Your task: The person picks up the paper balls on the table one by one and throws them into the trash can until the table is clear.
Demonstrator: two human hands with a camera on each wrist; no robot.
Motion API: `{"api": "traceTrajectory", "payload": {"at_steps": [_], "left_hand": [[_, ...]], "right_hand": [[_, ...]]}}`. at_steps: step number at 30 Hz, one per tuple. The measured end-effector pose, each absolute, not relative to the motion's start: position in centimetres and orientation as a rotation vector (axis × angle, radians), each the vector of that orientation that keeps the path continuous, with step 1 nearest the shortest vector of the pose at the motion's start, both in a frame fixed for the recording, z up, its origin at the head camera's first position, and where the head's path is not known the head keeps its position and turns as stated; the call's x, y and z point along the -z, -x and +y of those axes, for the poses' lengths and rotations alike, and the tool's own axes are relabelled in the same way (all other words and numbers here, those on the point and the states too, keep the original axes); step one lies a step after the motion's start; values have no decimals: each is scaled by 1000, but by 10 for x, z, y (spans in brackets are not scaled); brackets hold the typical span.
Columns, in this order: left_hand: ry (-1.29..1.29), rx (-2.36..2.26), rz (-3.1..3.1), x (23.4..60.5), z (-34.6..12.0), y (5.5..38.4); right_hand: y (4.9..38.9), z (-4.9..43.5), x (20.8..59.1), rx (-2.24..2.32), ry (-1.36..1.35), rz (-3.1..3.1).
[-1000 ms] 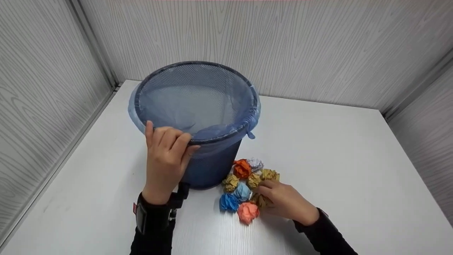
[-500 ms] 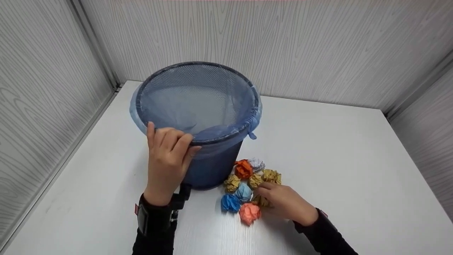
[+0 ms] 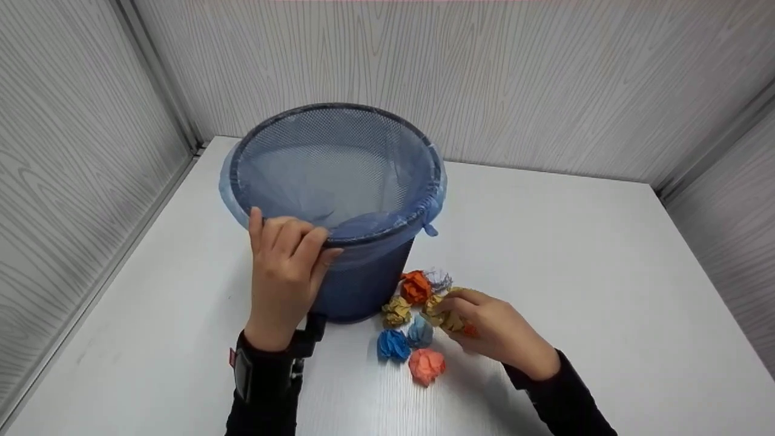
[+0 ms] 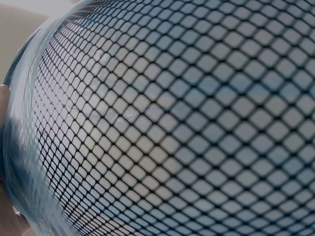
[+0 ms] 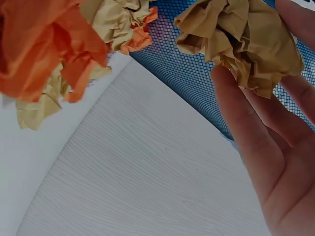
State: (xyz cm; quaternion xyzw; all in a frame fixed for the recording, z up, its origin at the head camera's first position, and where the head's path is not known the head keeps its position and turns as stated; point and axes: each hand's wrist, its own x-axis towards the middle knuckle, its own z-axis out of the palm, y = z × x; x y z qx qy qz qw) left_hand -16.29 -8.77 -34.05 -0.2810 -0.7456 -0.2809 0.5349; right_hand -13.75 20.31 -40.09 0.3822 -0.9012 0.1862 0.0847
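My left hand (image 3: 284, 266) grips the near rim of a dark mesh wastebasket (image 3: 357, 290) lined with a translucent blue bag (image 3: 339, 181). In the left wrist view the mesh (image 4: 162, 118) fills most of the picture, with only a bit of the fingers at the left edge. My right hand (image 3: 499, 333) pinches a tan crumpled paper ball (image 5: 241, 44) between thumb and fingers, right of the basket. Close by are another tan ball (image 3: 434, 309), an orange-red ball (image 3: 416, 287) and a white ball (image 3: 438, 280). Part of the held ball is hidden behind my fingers in the head view.
A light blue ball (image 3: 419, 332), a darker blue ball (image 3: 393, 345), a coral ball (image 3: 427, 367) and a tan ball (image 3: 396, 312) lie on the white table (image 3: 575, 272) near the basket's base. Wood-grain panels (image 3: 514, 79) stand behind and at both sides.
My right hand has risen slightly and shifted toward the back, carrying the tan paper ball from beside the light blue one. The left hand keeps its hold on the rim.
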Motion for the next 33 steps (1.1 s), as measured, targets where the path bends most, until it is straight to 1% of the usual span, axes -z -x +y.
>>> {"api": "traceTrajectory", "payload": {"at_steps": [14, 18, 26, 33], "left_hand": [[674, 663, -1788, 340, -88, 163], [673, 659, -1790, 341, -88, 163], [665, 648, -1794, 342, -90, 164], [665, 642, -1790, 342, -88, 166]], "right_hand": [[134, 201, 375, -823, -1099, -2296], [135, 197, 364, -834, -1097, -2146], [142, 183, 325, -918, -1002, -1794], [152, 166, 287, -1069, -943, -1670]]}}
